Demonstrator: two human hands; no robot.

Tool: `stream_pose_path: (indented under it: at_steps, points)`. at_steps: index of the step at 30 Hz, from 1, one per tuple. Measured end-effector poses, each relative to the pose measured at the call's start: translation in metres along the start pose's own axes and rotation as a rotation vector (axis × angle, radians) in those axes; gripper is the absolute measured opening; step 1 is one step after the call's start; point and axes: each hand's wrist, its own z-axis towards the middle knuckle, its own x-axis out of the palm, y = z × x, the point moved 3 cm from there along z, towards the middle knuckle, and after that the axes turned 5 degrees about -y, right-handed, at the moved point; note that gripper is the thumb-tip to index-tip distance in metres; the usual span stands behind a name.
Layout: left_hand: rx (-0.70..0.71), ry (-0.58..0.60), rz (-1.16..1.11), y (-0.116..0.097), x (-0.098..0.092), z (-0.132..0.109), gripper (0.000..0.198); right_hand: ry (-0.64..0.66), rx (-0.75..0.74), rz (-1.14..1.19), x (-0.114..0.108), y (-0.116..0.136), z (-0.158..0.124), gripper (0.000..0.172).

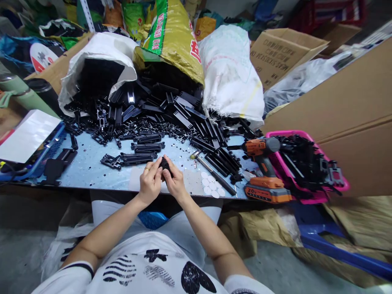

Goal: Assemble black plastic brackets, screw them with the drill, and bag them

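Observation:
My left hand [150,181] and my right hand [175,182] meet over the near edge of the light blue table [92,173]. Both are closed round one small black plastic part [165,164], held between the fingertips. A ring shows on a left finger. Just beyond the hands lie assembled black plastic strips [134,157] in short rows. A few white round pads [211,184] lie to the right of my right hand. A hammer [211,171] lies slantwise beside them.
A big heap of black plastic parts [171,110] spills from a white sack [98,61] and a yellow sack [174,41]. An orange cordless drill [263,167] stands at the right by a pink basket [306,167] of black parts. Cardboard boxes [352,106] rise at right.

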Motion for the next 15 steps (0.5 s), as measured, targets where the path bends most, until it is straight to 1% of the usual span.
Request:
stream_pose_path:
  at_steps: [1,3,5,6,7,9,10,11,12,13,14,15]
  points:
    - [0.026,0.031,-0.023,0.002,-0.001,0.004,0.035,-0.01,-0.006,-0.006,0.002,-0.001,-0.002,0.052]
    - [0.072,0.14,-0.083,0.009,-0.002,0.012,0.033,-0.02,-0.006,-0.023,0.006,-0.004,-0.005,0.054]
    - [0.08,0.223,-0.122,0.017,-0.002,0.015,0.032,-0.021,0.008,-0.049,0.008,-0.007,-0.006,0.055]
    - [0.057,0.234,-0.122,0.022,-0.001,0.013,0.032,0.002,0.014,-0.073,0.008,-0.009,-0.006,0.054]
    - [0.006,0.225,-0.107,0.026,0.001,0.009,0.032,0.052,0.014,-0.114,0.009,-0.011,-0.003,0.054]
    - [-0.16,0.182,-0.04,0.036,0.005,-0.007,0.035,0.193,0.01,-0.254,0.003,-0.019,0.007,0.052]
    - [-0.244,0.175,0.015,0.04,0.006,-0.017,0.038,0.253,0.012,-0.344,-0.005,-0.026,0.017,0.051]
    - [-0.303,0.187,0.088,0.044,0.007,-0.027,0.041,0.279,0.019,-0.433,-0.017,-0.035,0.03,0.05]
    - [-0.32,0.218,0.178,0.046,0.008,-0.034,0.044,0.261,0.034,-0.518,-0.034,-0.046,0.046,0.049]
    - [-0.285,0.271,0.274,0.047,0.008,-0.039,0.047,0.206,0.058,-0.584,-0.055,-0.057,0.065,0.047]
    - [-0.203,0.343,0.358,0.047,0.01,-0.04,0.049,0.111,0.077,-0.635,-0.079,-0.069,0.086,0.045]
    - [-0.092,0.433,0.417,0.046,0.012,-0.038,0.049,-0.002,0.113,-0.69,-0.104,-0.08,0.107,0.044]
